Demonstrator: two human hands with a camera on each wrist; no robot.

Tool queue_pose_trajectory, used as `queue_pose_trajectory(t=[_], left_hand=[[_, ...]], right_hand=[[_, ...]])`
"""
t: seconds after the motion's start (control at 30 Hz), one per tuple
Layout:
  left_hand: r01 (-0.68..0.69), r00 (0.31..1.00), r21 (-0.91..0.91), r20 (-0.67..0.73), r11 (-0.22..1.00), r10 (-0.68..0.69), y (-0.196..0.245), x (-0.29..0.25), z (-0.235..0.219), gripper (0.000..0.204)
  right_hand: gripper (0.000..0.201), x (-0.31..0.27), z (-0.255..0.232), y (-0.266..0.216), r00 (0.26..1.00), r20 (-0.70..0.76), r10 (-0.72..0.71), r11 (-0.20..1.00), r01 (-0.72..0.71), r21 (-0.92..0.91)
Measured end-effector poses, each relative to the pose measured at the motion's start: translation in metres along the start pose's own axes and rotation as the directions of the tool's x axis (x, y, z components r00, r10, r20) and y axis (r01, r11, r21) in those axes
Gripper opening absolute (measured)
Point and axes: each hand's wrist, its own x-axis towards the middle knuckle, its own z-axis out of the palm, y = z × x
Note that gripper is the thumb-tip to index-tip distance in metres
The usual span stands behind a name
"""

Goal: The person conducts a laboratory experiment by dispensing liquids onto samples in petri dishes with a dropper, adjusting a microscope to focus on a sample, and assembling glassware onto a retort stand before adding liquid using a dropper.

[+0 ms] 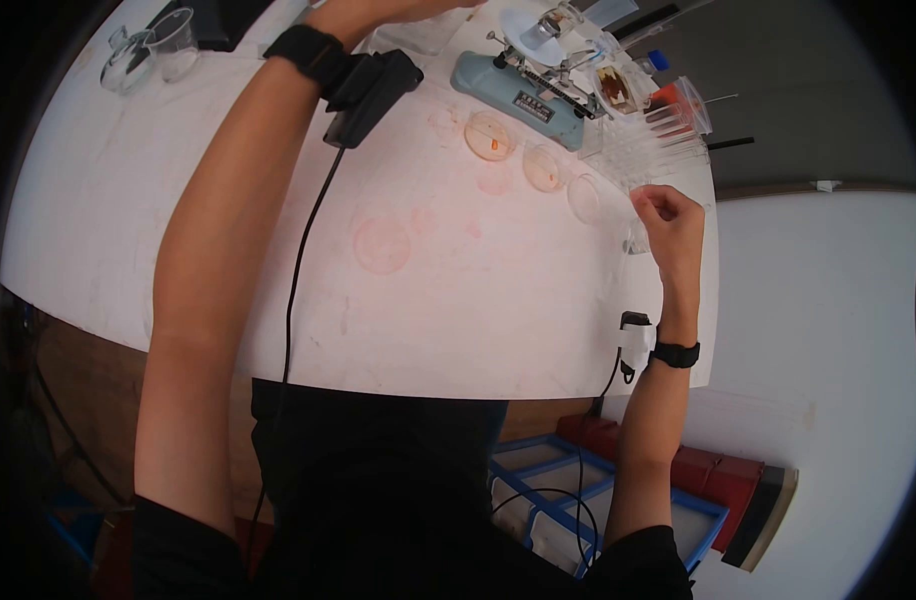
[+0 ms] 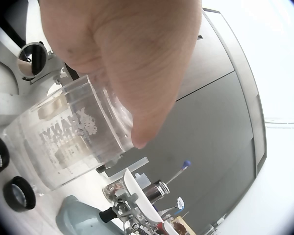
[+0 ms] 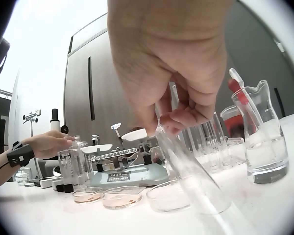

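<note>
In the head view, my left hand (image 1: 363,12) is at the far table edge, partly out of frame. In the left wrist view, it is at the top of a clear box (image 2: 73,132) with printed lettering, thumb over the rim. Its other fingers are hidden, and I cannot tell what they hold. My right hand (image 1: 673,225) is above the table's right side. In the right wrist view, its fingers pinch the narrow top of a clear glass vessel (image 3: 193,183) that widens downward. Nearby lie several petri dishes, including one (image 1: 489,136) with an orange piece inside.
A teal balance scale (image 1: 518,100) stands at the back. Clear test tubes (image 1: 658,140) stand in a rack right of it. A glass beaker (image 3: 267,156) with clear liquid holds a red-bulbed dropper. Clear cups (image 1: 173,45) stand far left. A black cable (image 1: 303,250) crosses the table.
</note>
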Motion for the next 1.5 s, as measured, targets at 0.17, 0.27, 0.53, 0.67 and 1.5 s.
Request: queue_pose_trajectory(t=[0.17, 0.27, 0.53, 0.67, 1.5], left_hand=[[0.009, 1.000, -0.008, 0.004, 1.000, -0.009, 0.002, 0.000, -0.002, 0.065], [0.008, 1.000, -0.012, -0.004, 1.000, -0.008, 0.004, -0.001, -0.004, 0.065], [-0.027, 0.999, -0.006, -0.028, 1.000, 0.027, -0.001, 0.000, 0.001, 0.064], [-0.030, 0.999, -0.012, -0.041, 0.999, 0.029, 0.000, -0.001, 0.000, 0.064], [-0.009, 1.000, -0.083, -0.024, 0.996, 0.007, 0.001, -0.002, -0.001, 0.063]], right_hand=[[0.017, 0.001, -0.012, -0.013, 0.996, -0.088, 0.018, 0.995, -0.009, 0.100], [0.016, 0.002, -0.016, -0.018, 0.987, -0.155, 0.039, 0.983, -0.010, 0.185], [0.017, 0.004, -0.026, -0.022, 0.951, -0.306, 0.048, 0.963, 0.037, 0.266], [0.018, 0.008, -0.028, -0.019, 0.914, -0.405, 0.006, 0.928, 0.145, 0.342], [0.022, 0.059, -0.026, -0.013, 0.794, -0.607, 0.034, 0.941, 0.180, 0.288]])
